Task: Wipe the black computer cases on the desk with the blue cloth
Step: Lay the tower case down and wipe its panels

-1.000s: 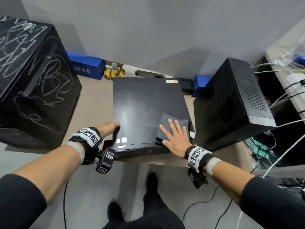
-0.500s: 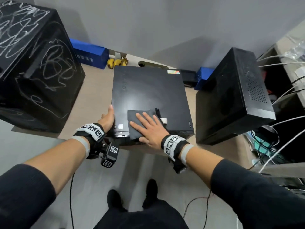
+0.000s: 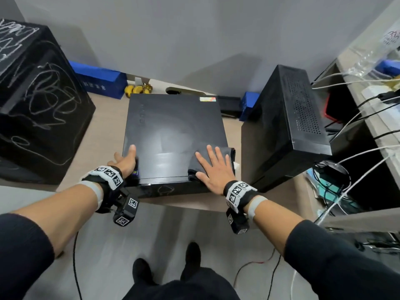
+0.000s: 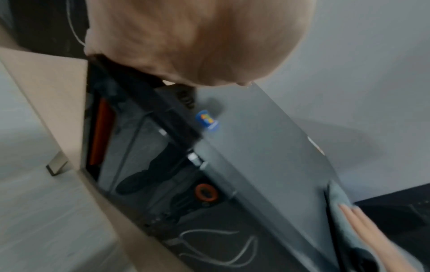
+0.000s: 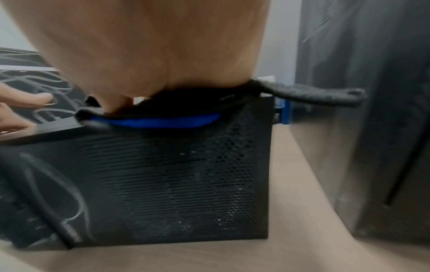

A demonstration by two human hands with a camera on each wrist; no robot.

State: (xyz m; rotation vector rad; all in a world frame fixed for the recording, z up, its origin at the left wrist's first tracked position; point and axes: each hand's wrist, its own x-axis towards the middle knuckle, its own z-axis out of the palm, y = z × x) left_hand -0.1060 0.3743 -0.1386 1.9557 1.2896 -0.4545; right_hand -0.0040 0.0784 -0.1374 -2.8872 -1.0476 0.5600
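Our right grip [image 3: 214, 172], fingers straight, presses the blue cloth [image 3: 232, 155] on the black case [image 3: 173, 126] — our left grip [image 3: 125, 162], fingers straight, touches its corner.

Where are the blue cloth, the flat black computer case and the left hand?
blue cloth [image 3: 224, 150]: head view, fold beyond the fingertips.
flat black computer case [image 3: 173, 126]: head view, top panel's middle.
left hand [image 3: 123, 163]: head view, its back.

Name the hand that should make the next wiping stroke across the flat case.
Right. The right hand lies flat on the cloth at the flat case's near right corner; the left hand only braces the near left corner.
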